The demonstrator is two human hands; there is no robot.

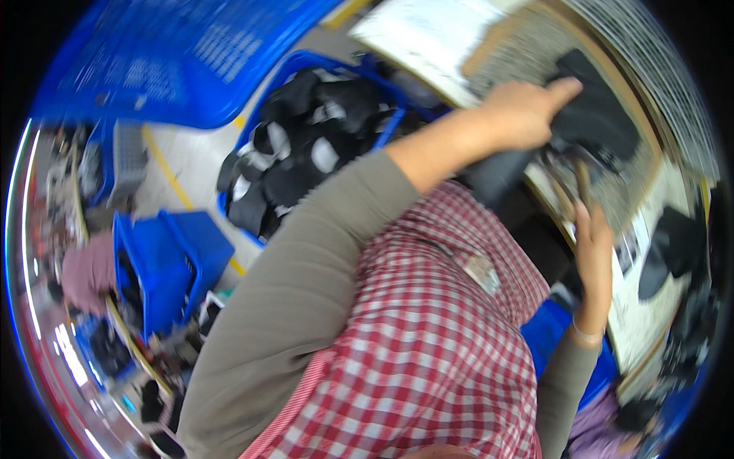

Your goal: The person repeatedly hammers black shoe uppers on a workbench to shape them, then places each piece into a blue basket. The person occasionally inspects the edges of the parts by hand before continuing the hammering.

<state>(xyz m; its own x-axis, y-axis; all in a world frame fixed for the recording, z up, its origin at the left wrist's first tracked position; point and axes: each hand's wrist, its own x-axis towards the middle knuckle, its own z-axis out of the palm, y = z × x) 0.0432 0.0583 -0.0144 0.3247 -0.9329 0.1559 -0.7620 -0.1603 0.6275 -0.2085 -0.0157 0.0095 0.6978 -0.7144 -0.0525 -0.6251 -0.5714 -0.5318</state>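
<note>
On the work board lies a smooth black piece (598, 107), perhaps part of a shoe or boot. My left hand (524, 115) reaches across to it, index finger stretched over its surface and the other fingers curled at its edge. A dark smooth part (497, 174) hangs below that wrist over the bench edge; whether it joins the black piece I cannot tell. My right hand (595, 241) is closed around a blurred tool with two brownish handles (572, 187), like pincers or scissors. The tool's head meets the near end of the black piece.
A blue crate (397, 126) of black and white pieces stands left of the bench. Another blue crate (183, 61) looms at upper left. Blue bins (172, 264) and a person in pink (88, 264) are farther left. Black pieces (677, 245) lie on the bench's right.
</note>
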